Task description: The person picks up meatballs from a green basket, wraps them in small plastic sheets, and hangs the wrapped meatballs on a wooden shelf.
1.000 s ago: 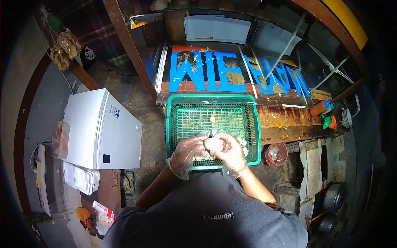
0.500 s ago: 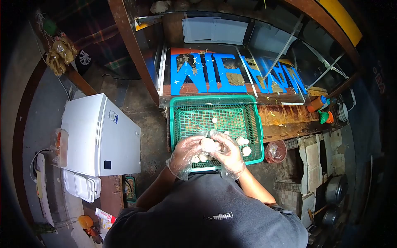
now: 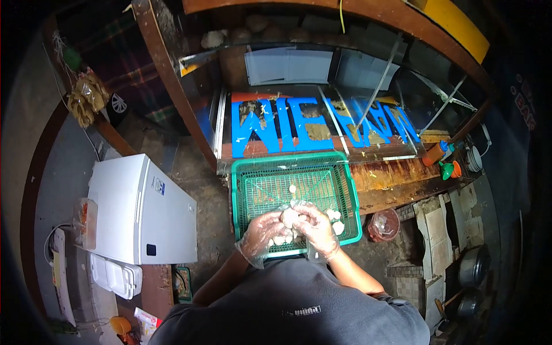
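Both my hands wear clear plastic gloves and meet over the near part of a green plastic basket (image 3: 236, 198). Between them is a whitish, rounded piece (image 3: 289, 217) that looks like a mushroom. My left hand (image 3: 261, 232) is closed on its left side. My right hand (image 3: 316, 230) has its fingers curled around the other side, and part of the piece is hidden by them. More whitish pieces (image 3: 338, 227) lie in the basket to the right of my hands, and others sit beneath my hands. One small piece (image 3: 292, 188) rests alone farther back.
A glass display case (image 3: 276, 123) with blue lettering stands behind the basket. On the left is a white chest freezer (image 3: 167, 213), with white foam boxes (image 3: 118, 276) below it. A reddish bucket (image 3: 383, 225) stands to the right. Orange and green funnels (image 3: 447, 170) lie on the wooden counter (image 3: 391, 181).
The view has tilted, so the basket and case appear lower. My hands still hold the whitish piece together, with the fingers slightly shifted.
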### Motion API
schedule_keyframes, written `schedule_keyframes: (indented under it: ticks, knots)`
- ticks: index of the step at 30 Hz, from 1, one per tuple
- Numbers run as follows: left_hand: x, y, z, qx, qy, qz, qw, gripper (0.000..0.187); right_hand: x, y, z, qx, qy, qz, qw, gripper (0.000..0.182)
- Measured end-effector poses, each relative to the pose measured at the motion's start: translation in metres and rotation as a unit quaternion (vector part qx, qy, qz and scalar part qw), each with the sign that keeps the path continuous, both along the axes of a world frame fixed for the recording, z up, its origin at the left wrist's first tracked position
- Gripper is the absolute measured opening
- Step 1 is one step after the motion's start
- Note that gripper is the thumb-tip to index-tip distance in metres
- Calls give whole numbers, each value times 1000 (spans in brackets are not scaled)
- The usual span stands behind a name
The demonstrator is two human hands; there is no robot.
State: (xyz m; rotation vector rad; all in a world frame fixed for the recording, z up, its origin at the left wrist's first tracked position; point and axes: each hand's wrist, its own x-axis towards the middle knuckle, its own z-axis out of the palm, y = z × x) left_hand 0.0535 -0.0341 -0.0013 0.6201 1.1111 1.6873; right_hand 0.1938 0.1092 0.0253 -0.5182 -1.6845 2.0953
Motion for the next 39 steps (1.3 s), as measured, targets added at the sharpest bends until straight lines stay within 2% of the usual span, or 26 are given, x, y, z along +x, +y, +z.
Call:
schedule_keyframes:
  ticks: [2, 4, 7, 9, 10, 12, 13, 14, 16, 17, 22, 24, 25, 26, 29, 32, 37, 38, 39]
  knots:
    - [2, 2, -7, -6, 4, 17, 1000, 36, -1, 0, 3, 29, -6, -13, 999, 34]
    - [3, 5, 3, -7, -27, 11, 1000, 33, 0, 1, -4, -30, -1, -12, 999, 35]
    - [4, 6, 9, 1, 26, 5, 1000, 33, 1, 6, -14, 4, 39, -19, 999, 37]
    - [2, 9, 6, 13, -23, -8, 1000, 34, 4, 11, -14, -76, 40, 25, 996, 40]
    - [0, 10, 7, 15, -19, -9, 1000, 34, 5, 13, -13, -73, 44, 25, 996, 40]
    - [-2, 14, 13, 40, 255, -8, 966, 34, 5, 17, -9, -99, 40, 30, 994, 47]
    - [-2, 18, 21, 60, 284, 7, 957, 32, 4, 20, -7, -111, 39, 33, 992, 50]
    - [-4, 23, 24, 64, 288, 9, 955, 32, 4, 24, -6, -107, 43, 35, 993, 50]
    - [-7, 34, 32, 22, 139, 11, 990, 30, 1, 31, 0, -44, 65, 18, 997, 50]
    - [-8, 38, 38, 18, 107, 9, 994, 32, 1, 34, 6, -92, 88, 20, 992, 50]
    - [-3, 71, 60, 35, 142, 62, 987, 39, -7, 56, 31, -120, 119, 28, 985, 50]
    - [-4, 85, 63, 62, 98, 96, 989, 41, -14, 68, 42, 6, 152, -11, 988, 46]
    - [-9, 93, 66, 61, 90, 104, 989, 43, -17, 78, 45, 3, 157, -2, 988, 44]
    - [-13, 102, 69, 65, 94, 106, 988, 43, -21, 85, 51, 57, 166, -19, 984, 48]
    - [-27, 135, 90, 90, 138, 134, 977, 39, -40, 116, 60, 110, 226, -18, 968, 52]
    - [-46, 173, 111, 136, 191, 143, 961, 35, -64, 162, 64, 224, 220, -41, 948, 50]
    - [-79, 237, 155, 174, 287, 175, 925, 32, -114, 225, 98, 261, 275, -71, 923, 51]
    - [-84, 250, 158, 188, 295, 212, 912, 30, -127, 240, 100, 272, 278, -77, 918, 50]
    - [-94, 265, 157, 184, 321, 236, 899, 31, -132, 243, 114, 215, 290, -51, 931, 50]
